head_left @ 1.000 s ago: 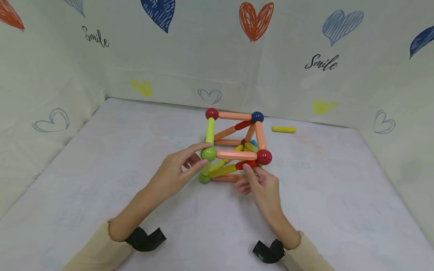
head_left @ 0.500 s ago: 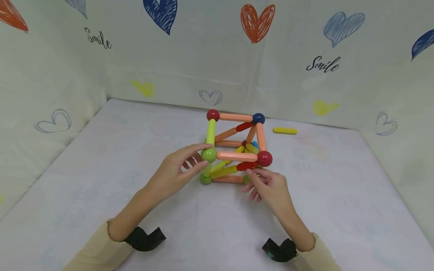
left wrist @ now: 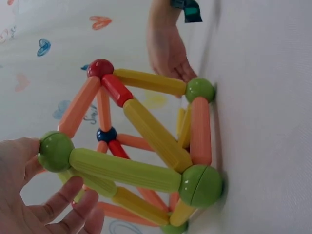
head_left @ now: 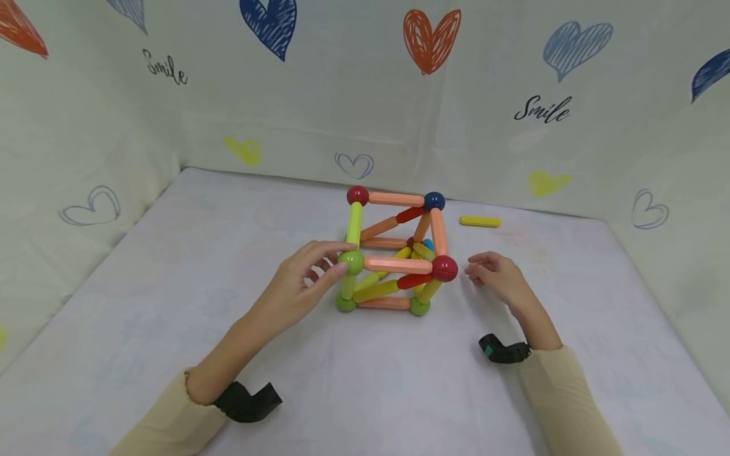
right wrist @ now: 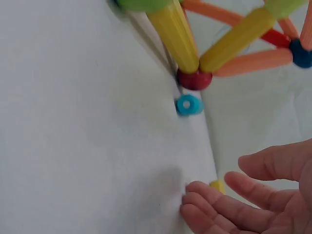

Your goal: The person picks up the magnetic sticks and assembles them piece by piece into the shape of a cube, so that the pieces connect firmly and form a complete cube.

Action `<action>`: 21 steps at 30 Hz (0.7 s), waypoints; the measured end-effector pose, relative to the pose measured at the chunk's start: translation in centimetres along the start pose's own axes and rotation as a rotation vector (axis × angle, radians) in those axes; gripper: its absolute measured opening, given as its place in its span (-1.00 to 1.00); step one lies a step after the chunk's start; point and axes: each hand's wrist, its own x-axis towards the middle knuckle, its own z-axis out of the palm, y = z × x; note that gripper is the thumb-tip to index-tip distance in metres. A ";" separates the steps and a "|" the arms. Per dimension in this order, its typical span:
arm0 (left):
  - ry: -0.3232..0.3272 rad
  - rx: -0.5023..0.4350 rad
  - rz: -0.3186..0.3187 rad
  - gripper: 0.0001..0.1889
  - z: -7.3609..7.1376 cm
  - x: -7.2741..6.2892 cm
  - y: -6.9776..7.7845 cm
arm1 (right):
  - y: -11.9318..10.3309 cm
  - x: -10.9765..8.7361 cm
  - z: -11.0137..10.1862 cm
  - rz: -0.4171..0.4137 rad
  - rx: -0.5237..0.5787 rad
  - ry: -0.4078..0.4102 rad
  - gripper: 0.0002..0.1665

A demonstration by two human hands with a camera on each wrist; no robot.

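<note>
A box-shaped frame of coloured rods and balls (head_left: 398, 265) stands on the table, with salmon, lime, yellow and red rods. At its near upper left corner, my left hand (head_left: 302, 275) pinches a green ball (head_left: 351, 261) between thumb and index finger. In the left wrist view the other fingers of that hand are spread below the ball (left wrist: 56, 151). To the right of the frame, apart from it, my right hand (head_left: 502, 278) holds nothing, its fingers relaxed. Beyond that hand lies a loose yellow rod (head_left: 480, 221), mostly hidden behind the fingers in the right wrist view.
A small blue piece (right wrist: 189, 105) lies on the table (right wrist: 97, 122) beside the frame's far lower red ball (right wrist: 195, 79). Behind the table hangs a pale cloth (head_left: 485, 114) printed with hearts. Black wrist straps with mounts (head_left: 248, 402) sit at both sleeves.
My right hand has let go of the red rod at the frame's near right side and moved right and farther back. The left hand has stayed on the green ball.
</note>
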 end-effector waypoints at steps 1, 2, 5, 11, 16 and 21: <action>0.001 -0.002 -0.001 -0.62 0.0 0.0 0.0 | 0.3 0.8 -0.2 0.022 0.022 0.034 -0.51; 0.001 -0.002 -0.002 -0.63 0.0 0.0 0.0 | 0.5 1.6 -0.5 0.033 0.030 0.061 -0.50; 0.004 -0.002 -0.003 -0.63 0.1 0.1 0.0 | 0.7 3.5 -1.0 0.074 0.061 0.123 -0.45; 0.016 0.059 0.018 -0.61 0.0 0.1 0.2 | 0.6 6.6 -1.6 0.084 0.041 0.165 -0.36; 0.028 0.136 0.039 -0.60 -0.3 0.2 0.4 | 0.9 8.7 -2.0 0.087 -0.051 0.150 -0.26; 0.011 0.131 0.047 -0.68 -0.7 0.6 0.8 | 1.3 9.9 -2.6 0.095 -0.030 0.109 -0.24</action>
